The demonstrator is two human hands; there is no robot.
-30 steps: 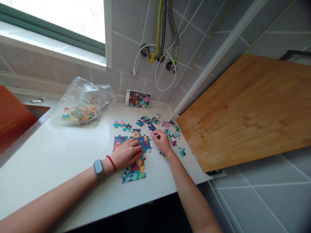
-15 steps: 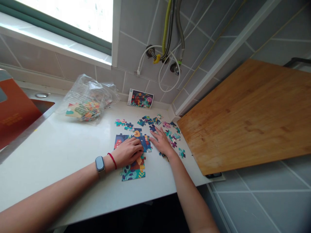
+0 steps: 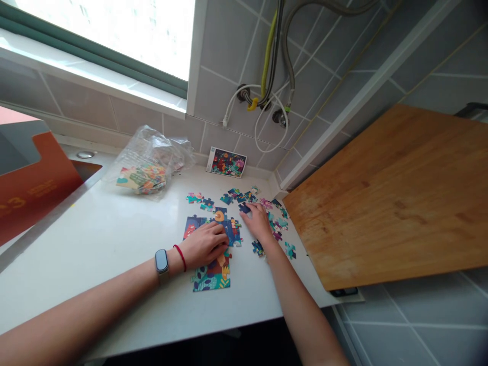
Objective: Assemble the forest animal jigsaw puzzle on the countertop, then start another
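Note:
My left hand (image 3: 208, 243) rests on the partly joined jigsaw puzzle (image 3: 213, 282), fingers lying over its middle and covering part of the picture. My right hand (image 3: 257, 222) is just right of the joined part, its thumb and fingertips closed at the edges of a dark blue puzzle piece (image 3: 244, 207). Loose pieces lie about this hand: a teal one (image 3: 290, 250) to the right, a dark one (image 3: 257, 247) below the palm, and several blue-green ones (image 3: 233, 194) beyond the fingers. Two more, one pink and teal (image 3: 194, 197), lie above the joined puzzle.
A picture card (image 3: 227, 162) leans against the tiled wall. A clear plastic bag (image 3: 152, 157) with more pieces lies at the back left, beside an orange box (image 3: 38, 183). A wooden board (image 3: 392, 203) stands along the right. The white counter (image 3: 125, 239) ends at a front edge.
My right hand's spread fingers have drawn together at the dark blue piece. My left hand stays on the joined puzzle. The whole view has shifted slightly.

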